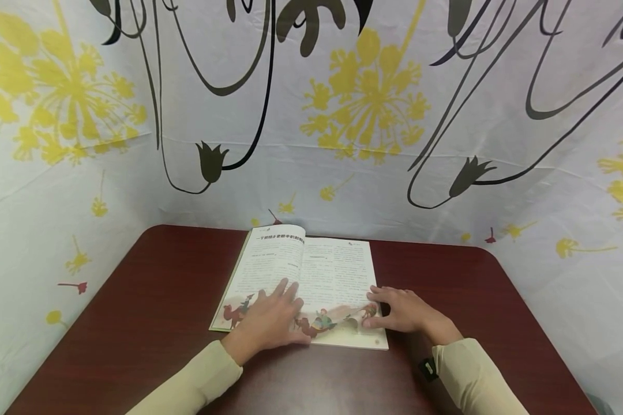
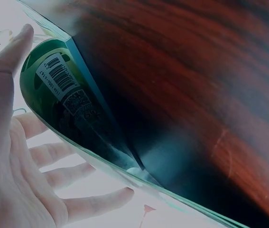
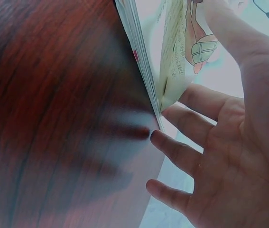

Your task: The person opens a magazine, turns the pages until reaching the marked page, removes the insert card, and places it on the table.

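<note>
An open magazine with printed text and camel drawings along the bottom lies on the table. My left hand rests on its left page with fingers spread, near the middle fold. In the left wrist view, my left hand is beside the bowed green back cover, which shows a barcode. At the right page's outer edge is my right hand, its thumb over the page. In the right wrist view, a page curves up by the extended fingers of my right hand.
The dark red-brown wooden table has rounded far corners. Behind it and at both sides hangs a white cloth printed with yellow flowers and dark stems. A small black device is at my right wrist, by the cuff.
</note>
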A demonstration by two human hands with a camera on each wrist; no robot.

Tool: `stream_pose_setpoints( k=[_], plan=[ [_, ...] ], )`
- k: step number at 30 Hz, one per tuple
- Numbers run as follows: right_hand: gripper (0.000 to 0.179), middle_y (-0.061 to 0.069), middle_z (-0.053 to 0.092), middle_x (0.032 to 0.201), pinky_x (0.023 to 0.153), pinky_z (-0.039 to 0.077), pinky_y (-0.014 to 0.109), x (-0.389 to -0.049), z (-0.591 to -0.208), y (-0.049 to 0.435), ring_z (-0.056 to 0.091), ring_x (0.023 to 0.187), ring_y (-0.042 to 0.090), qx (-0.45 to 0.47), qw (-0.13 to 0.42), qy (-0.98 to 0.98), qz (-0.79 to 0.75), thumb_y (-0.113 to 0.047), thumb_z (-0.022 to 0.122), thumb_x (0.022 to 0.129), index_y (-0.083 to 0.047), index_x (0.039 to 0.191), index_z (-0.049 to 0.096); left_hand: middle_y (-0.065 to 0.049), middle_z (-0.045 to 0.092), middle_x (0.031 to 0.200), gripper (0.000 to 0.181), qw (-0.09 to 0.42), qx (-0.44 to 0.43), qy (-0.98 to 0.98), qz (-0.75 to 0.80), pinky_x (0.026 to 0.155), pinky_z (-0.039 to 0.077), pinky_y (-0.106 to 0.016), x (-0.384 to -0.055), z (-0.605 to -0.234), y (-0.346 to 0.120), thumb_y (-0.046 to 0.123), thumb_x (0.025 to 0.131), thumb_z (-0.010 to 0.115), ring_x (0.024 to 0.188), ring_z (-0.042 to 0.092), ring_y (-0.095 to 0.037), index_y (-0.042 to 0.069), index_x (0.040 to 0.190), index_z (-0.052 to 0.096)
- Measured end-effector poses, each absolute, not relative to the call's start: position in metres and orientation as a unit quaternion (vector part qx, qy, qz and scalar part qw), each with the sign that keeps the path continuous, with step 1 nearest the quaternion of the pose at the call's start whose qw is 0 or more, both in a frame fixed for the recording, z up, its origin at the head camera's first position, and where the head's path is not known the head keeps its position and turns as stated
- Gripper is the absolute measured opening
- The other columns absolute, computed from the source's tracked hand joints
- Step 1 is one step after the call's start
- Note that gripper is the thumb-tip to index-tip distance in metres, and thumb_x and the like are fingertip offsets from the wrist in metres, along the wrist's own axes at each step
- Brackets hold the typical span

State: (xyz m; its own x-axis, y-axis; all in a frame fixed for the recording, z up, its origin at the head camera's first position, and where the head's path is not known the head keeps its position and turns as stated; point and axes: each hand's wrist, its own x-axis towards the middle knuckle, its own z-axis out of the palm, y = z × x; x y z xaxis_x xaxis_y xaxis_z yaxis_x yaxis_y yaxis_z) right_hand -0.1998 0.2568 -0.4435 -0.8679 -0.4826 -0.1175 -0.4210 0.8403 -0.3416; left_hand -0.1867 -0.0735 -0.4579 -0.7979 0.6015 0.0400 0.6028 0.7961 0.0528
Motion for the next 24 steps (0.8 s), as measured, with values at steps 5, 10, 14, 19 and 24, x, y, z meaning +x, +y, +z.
stream_pose_setpoints(
  k=[5, 10, 14, 19, 24],
  plan=[
    [0.076, 0.016, 0.052, 0.145, 0.102, 0.037, 0.064, -0.201, -0.444, 0.258, 0.045, 0.134, 0.044, -0.238, 0.098, 0.954, -0.153, -0.061, 0.067, 0.084, -0.005, 0.135, 0.062, -0.014, 0.046, 0.149, 0.072, 0.023, -0.326, -0.945, -0.017, 0.090, 0.046, -0.065, -0.187, -0.457, -0.075, 0.073, 0.083, 0.058, 0.139, 0.039, -0.036, 0.014, 0.123, 0.064],
    [0.077, 0.016, 0.051, 0.146, 0.101, 0.033, 0.069, -0.201, -0.444, 0.261, 0.040, 0.136, 0.047, -0.240, 0.103, 0.953, -0.151, -0.062, 0.067, 0.084, -0.007, 0.138, 0.060, -0.014, 0.049, 0.144, 0.057, 0.043, -0.335, -0.941, -0.019, 0.085, 0.048, -0.065, -0.187, -0.456, -0.076, 0.063, 0.090, 0.056, 0.135, 0.043, -0.036, 0.014, 0.117, 0.066],
    [0.081, 0.016, 0.048, 0.148, 0.102, 0.033, 0.068, -0.199, -0.440, 0.267, 0.037, 0.139, 0.045, -0.228, 0.119, 0.951, -0.174, -0.063, 0.068, 0.083, -0.011, 0.143, 0.054, -0.015, 0.050, 0.144, 0.055, 0.041, -0.338, -0.940, -0.024, 0.085, 0.048, -0.065, -0.188, -0.457, -0.076, 0.061, 0.092, 0.054, 0.135, 0.044, -0.036, 0.013, 0.116, 0.066],
    [0.080, 0.020, 0.043, 0.151, 0.102, 0.038, 0.063, -0.198, -0.429, 0.277, 0.039, 0.139, 0.043, -0.205, 0.121, 0.945, -0.222, -0.058, 0.066, 0.087, -0.011, 0.148, 0.047, -0.014, 0.049, 0.145, 0.054, 0.036, -0.337, -0.941, -0.018, 0.086, 0.048, -0.065, -0.187, -0.455, -0.077, 0.059, 0.092, 0.053, 0.136, 0.043, -0.036, 0.014, 0.118, 0.065],
    [0.067, 0.012, 0.050, 0.148, 0.103, 0.039, 0.059, -0.200, -0.420, 0.283, 0.045, 0.136, 0.036, -0.208, 0.104, 0.940, -0.249, -0.050, 0.058, 0.096, -0.009, 0.148, 0.046, -0.014, 0.049, 0.145, 0.051, 0.039, -0.337, -0.940, -0.016, 0.085, 0.049, -0.063, -0.186, -0.454, -0.078, 0.055, 0.093, 0.052, 0.135, 0.043, -0.035, 0.013, 0.118, 0.065]
  ],
)
